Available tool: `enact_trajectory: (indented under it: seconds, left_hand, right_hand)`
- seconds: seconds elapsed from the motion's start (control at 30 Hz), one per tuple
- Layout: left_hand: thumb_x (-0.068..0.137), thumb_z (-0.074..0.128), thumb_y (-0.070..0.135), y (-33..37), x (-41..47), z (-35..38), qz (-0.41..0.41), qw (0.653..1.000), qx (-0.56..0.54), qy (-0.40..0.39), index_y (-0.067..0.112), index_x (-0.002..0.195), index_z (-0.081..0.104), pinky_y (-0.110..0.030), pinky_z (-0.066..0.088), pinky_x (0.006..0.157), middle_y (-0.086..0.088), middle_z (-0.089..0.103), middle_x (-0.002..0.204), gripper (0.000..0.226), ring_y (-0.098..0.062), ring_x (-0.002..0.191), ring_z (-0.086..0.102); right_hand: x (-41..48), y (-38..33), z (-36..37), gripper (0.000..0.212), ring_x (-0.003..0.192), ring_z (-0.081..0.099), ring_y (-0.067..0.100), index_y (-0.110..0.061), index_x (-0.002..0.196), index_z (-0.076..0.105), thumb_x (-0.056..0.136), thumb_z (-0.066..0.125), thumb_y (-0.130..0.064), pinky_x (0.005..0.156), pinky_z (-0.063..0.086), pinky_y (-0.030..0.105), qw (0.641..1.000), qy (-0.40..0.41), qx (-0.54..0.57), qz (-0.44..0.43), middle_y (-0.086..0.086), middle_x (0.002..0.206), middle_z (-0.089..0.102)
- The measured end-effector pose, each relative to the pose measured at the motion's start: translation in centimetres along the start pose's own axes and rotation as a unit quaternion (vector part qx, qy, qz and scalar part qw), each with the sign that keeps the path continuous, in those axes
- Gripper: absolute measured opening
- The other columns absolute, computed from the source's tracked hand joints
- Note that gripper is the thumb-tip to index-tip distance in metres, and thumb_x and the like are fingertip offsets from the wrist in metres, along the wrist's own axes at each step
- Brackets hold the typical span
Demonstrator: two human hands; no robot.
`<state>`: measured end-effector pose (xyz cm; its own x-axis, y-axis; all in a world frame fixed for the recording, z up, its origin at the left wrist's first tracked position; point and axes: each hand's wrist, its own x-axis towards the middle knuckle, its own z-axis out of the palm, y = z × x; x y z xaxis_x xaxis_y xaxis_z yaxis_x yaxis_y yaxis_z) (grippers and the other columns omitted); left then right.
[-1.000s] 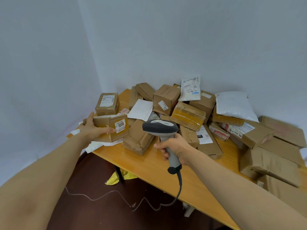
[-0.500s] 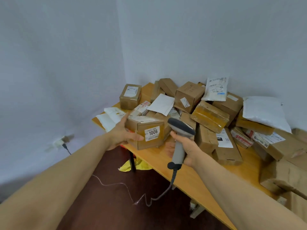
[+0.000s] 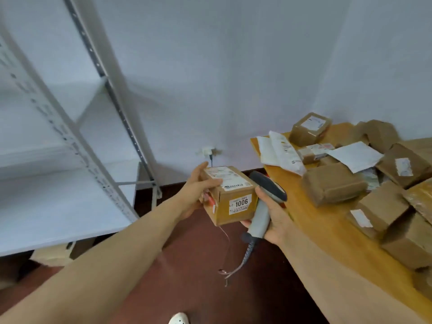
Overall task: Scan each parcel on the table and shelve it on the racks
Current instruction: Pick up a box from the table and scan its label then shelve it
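Leftmost stands the white rack (image 3: 77,146). Right of it, the left hand (image 3: 196,190) grips a brown parcel (image 3: 231,199) labelled 1006, thumb across its top, held above the floor. Just beside it, the right hand (image 3: 277,218) clasps the scanner (image 3: 261,206). Farther right, the table (image 3: 311,220) bears piled parcels (image 3: 334,183).
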<state>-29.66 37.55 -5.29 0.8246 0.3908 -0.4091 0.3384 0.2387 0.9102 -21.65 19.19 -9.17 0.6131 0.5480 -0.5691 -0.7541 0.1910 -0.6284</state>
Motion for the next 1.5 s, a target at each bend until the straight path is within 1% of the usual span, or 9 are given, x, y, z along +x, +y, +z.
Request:
enact_trajectory:
  seconds: [0.13, 0.2, 0.27, 0.43, 0.6, 0.83, 1.07, 1.2, 1.5]
  left_hand:
    - [0.061, 0.088, 0.017, -1.7, -4.6, -8.3, 0.024, 0.994, -0.072, 0.08, 0.022, 0.153, 0.008, -0.037, 0.055, 0.081, -0.006, 0.054, 0.135, 0.123, -0.023, 0.109, 0.063]
    - [0.064, 0.085, 0.015, -2.1, -7.3, -11.6, 0.028, 0.992, -0.084, 0.095, 0.015, 0.147, 0.025, -0.026, 0.056, 0.072, -0.005, 0.066, 0.118, 0.102, -0.015, 0.096, 0.069]
    - [0.078, 0.076, 0.017, -2.7, -11.2, -16.2, 0.029, 0.991, -0.078, 0.105, 0.027, 0.139, 0.036, -0.031, 0.055, 0.081, 0.0, 0.069, 0.112, 0.074, -0.014, 0.097, 0.067]
    - [0.076, 0.078, 0.031, -3.9, -19.6, -26.3, -0.002, 0.982, -0.112, 0.15, 0.06, 0.132, 0.021, -0.054, 0.053, 0.088, -0.007, 0.061, 0.125, 0.085, -0.03, 0.114, 0.059]
    - [0.085, 0.071, 0.028, -5.3, -29.1, -38.5, 0.047, 0.954, -0.122, 0.269, 0.064, 0.133, 0.02, -0.051, 0.053, 0.09, -0.007, 0.061, 0.123, 0.079, -0.029, 0.111, 0.06]
    - [0.084, 0.07, 0.033, -4.5, -37.8, -50.8, 0.081, 0.918, -0.114, 0.371, 0.059, 0.138, 0.028, -0.041, 0.056, 0.078, -0.006, 0.06, 0.124, 0.072, -0.026, 0.11, 0.061]
    - [0.088, 0.062, 0.042, -1.2, -37.1, -61.1, 0.123, 0.881, -0.129, 0.438, 0.04, 0.135, 0.049, -0.036, 0.055, 0.082, -0.005, 0.065, 0.115, 0.049, -0.024, 0.106, 0.062]
    - [0.091, 0.057, 0.045, 1.8, -34.8, -67.6, 0.135, 0.858, -0.149, 0.472, 0.027, 0.129, 0.055, -0.032, 0.053, 0.072, -0.004, 0.068, 0.105, 0.042, -0.02, 0.098, 0.063]
    - [0.09, 0.058, 0.046, 8.4, -27.6, -82.8, 0.082, 0.817, -0.201, 0.534, 0.022, 0.11, 0.06, -0.033, 0.05, 0.07, -0.007, 0.069, 0.091, 0.031, -0.021, 0.087, 0.063]
  right_hand:
    - [0.0, 4.3, 6.6, 0.072, 0.105, 0.066, 0.035, -0.012, 0.124, 0.06, 0.058, 0.083, -0.031, 0.084, 0.054, 0.054, 0.996, -0.061, -0.062, 0.03, 0.014, 0.112, 0.071]
    - [-0.5, 6.1, 9.7, 0.067, 0.103, 0.067, 0.035, -0.012, 0.119, 0.062, 0.058, 0.083, -0.031, 0.088, 0.052, 0.056, 0.991, -0.081, -0.096, 0.039, 0.014, 0.11, 0.072]
    - [-0.9, 9.0, 14.0, 0.064, 0.104, 0.066, 0.035, -0.012, 0.12, 0.061, 0.061, 0.082, -0.026, 0.091, 0.051, 0.056, 0.984, -0.12, -0.116, 0.06, 0.015, 0.11, 0.072]
    - [-2.1, 16.6, 24.6, 0.081, 0.106, 0.066, 0.034, -0.011, 0.122, 0.061, 0.047, 0.09, -0.022, 0.089, 0.052, 0.053, 0.965, -0.189, -0.167, 0.072, 0.016, 0.111, 0.071]
    - [-4.9, 26.8, 37.4, 0.05, 0.092, 0.067, 0.029, -0.01, 0.11, 0.065, 0.064, 0.078, -0.025, 0.076, 0.055, 0.045, 0.928, -0.288, -0.22, 0.084, 0.011, 0.094, 0.074]
    - [-7.3, 35.0, 50.4, 0.054, 0.097, 0.069, 0.038, -0.009, 0.115, 0.064, 0.07, 0.074, -0.038, 0.08, 0.057, 0.043, 0.887, -0.365, -0.278, 0.058, 0.019, 0.104, 0.072]
    - [-4.5, 37.7, 62.9, 0.042, 0.09, 0.071, 0.032, -0.013, 0.113, 0.065, 0.078, 0.073, -0.035, 0.072, 0.058, 0.04, 0.858, -0.393, -0.331, -0.01, 0.013, 0.097, 0.075]
    - [-1.1, 39.0, 70.8, 0.025, 0.066, 0.068, 0.022, -0.016, 0.097, 0.067, 0.079, 0.075, -0.031, 0.059, 0.054, 0.031, 0.846, -0.405, -0.346, -0.035, 0.007, 0.079, 0.075]
    - [8.6, 42.4, 87.7, 0.037, 0.066, 0.07, 0.025, -0.006, 0.108, 0.065, 0.081, 0.076, -0.029, 0.055, 0.055, 0.028, 0.831, -0.428, -0.352, 0.048, 0.012, 0.087, 0.075]
